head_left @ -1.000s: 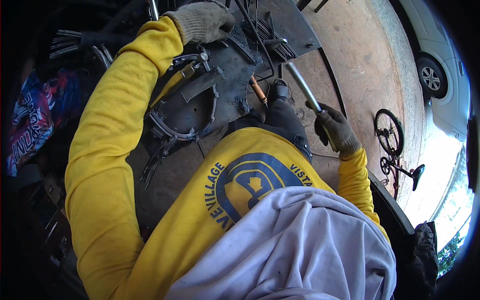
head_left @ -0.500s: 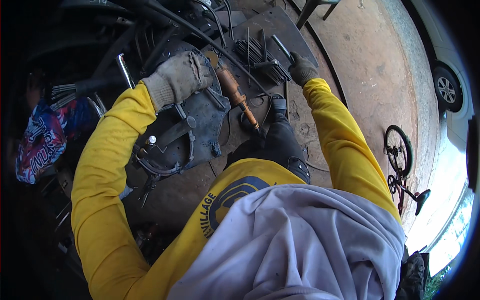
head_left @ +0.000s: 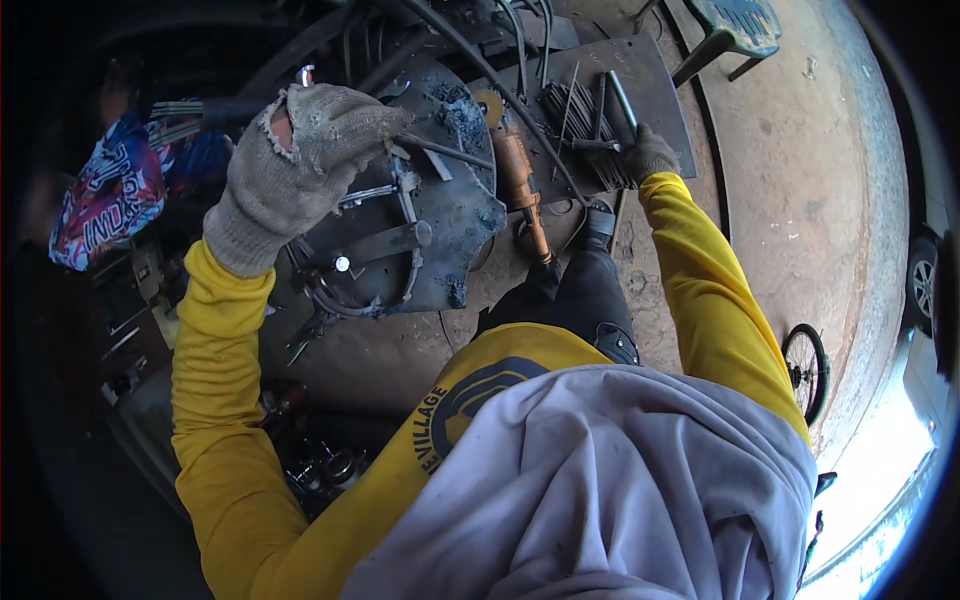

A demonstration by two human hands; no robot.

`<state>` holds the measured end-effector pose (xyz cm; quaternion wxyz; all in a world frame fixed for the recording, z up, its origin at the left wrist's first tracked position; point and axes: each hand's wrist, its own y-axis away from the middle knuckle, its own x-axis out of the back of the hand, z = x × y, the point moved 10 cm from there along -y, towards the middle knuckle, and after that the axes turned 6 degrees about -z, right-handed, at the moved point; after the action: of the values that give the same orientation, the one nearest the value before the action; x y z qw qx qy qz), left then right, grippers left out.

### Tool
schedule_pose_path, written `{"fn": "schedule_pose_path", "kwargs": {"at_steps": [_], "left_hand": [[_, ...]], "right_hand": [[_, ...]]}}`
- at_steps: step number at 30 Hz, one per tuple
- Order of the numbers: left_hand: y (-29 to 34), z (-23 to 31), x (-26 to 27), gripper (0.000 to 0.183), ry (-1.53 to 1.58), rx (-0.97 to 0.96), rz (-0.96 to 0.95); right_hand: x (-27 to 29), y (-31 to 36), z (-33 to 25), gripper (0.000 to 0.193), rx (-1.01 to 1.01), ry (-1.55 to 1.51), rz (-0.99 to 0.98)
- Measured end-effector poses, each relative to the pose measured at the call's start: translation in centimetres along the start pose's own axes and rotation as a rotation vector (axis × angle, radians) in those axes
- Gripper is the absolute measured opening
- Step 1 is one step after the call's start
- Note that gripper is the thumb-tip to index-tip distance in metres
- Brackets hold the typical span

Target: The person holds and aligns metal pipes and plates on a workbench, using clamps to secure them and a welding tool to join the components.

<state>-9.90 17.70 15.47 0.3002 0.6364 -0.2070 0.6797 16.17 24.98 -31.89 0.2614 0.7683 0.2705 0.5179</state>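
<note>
Left hand (head_left: 312, 150) has drawn farther left of the orange grinder (head_left: 516, 168); its fingers bunch together, whether around anything I cannot tell; right of the grinder, the right hand (head_left: 651, 156) wraps one end of a metal tube (head_left: 621, 98), probably stiff, slippery, best gripped mid-length.

Silver cylindrical metal tube (head_left: 621, 99): one end inside gloved right hand (head_left: 651, 155), other end free, slanting away up-left, shiny. Thin dark straight metal rod (head_left: 450, 152): near end at gloved left hand's (head_left: 300, 150) fingertips, grip unclear, slanting down-right.
</note>
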Motion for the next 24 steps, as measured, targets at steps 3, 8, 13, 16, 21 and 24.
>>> {"fn": "schedule_pose_path", "kwargs": {"at_steps": [3, 8, 13, 16, 21, 24], "left_hand": [[-0.2, 1.9, -1.5, 0.024, -0.038, -0.018, -0.147], [-0.1, 5.7, -4.2, 0.026, -0.05, 0.03, -0.308], [-0.5, 9.5, -4.3, 0.012, -0.237, -0.062, -0.209], [-0.1, 12.5, -6.4, 0.016, -0.175, 0.021, -0.269], [0.9, 17.0, -9.3, 0.026, -0.066, 0.126, -0.394], [0.6, 17.5, -9.0, 0.015, 0.236, 0.319, -0.137]], "right_hand": [[0.5, -0.4, 0.0, 0.053, -0.035, -0.011, 0.017], [-0.4, -1.6, 0.6, 0.051, -0.041, -0.022, 0.013], [0.2, -2.1, 1.3, 0.044, -0.029, 0.019, 0.032], [0.6, -1.9, 0.9, 0.044, -0.023, 0.055, 0.09], [2.7, 1.3, -1.8, 0.043, 0.028, 0.191, 0.284], [0.7, 2.4, -2.1, 0.043, 0.307, 0.183, 0.249]]}}
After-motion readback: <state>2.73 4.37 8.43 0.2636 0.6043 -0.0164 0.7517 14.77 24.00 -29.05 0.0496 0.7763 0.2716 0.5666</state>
